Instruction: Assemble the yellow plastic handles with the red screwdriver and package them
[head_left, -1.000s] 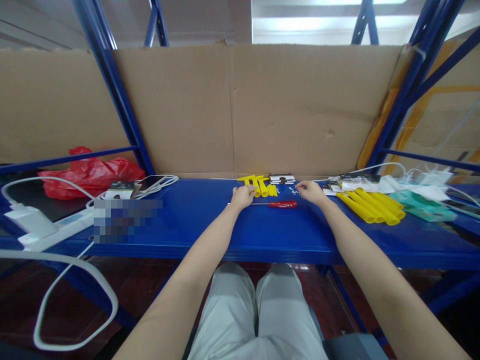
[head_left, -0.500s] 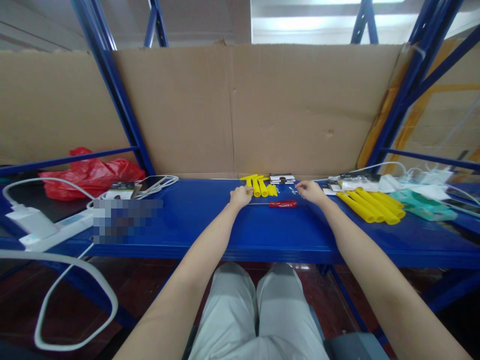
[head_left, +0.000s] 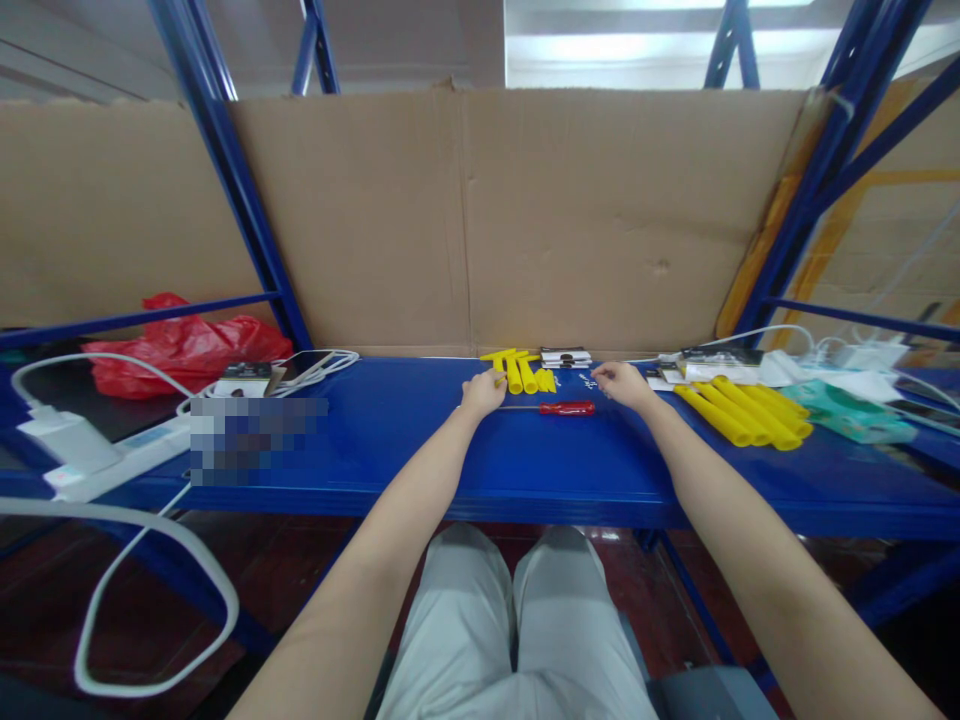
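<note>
My left hand (head_left: 481, 393) is closed around a small yellow plastic piece (head_left: 500, 378), most of which the fingers hide. Just beyond it lie yellow tubes (head_left: 514, 374) and several small flat yellow pieces (head_left: 546, 380). My right hand (head_left: 621, 383) has its fingertips pinched together over the blue tabletop; anything between them is too small to make out. Close to those fingertips are tiny silvery parts, perhaps screws (head_left: 589, 381). Between my hands and nearer to me rests a screwdriver (head_left: 567, 408) with a red handle, its shaft pointing left.
More yellow tubes (head_left: 739, 412) lie at the right beside a green package (head_left: 855, 412). Printed cards (head_left: 566, 357) sit at the back against the cardboard panel (head_left: 480, 220). On the left are a white power strip (head_left: 124, 455), cables and a red plastic bag (head_left: 187, 350).
</note>
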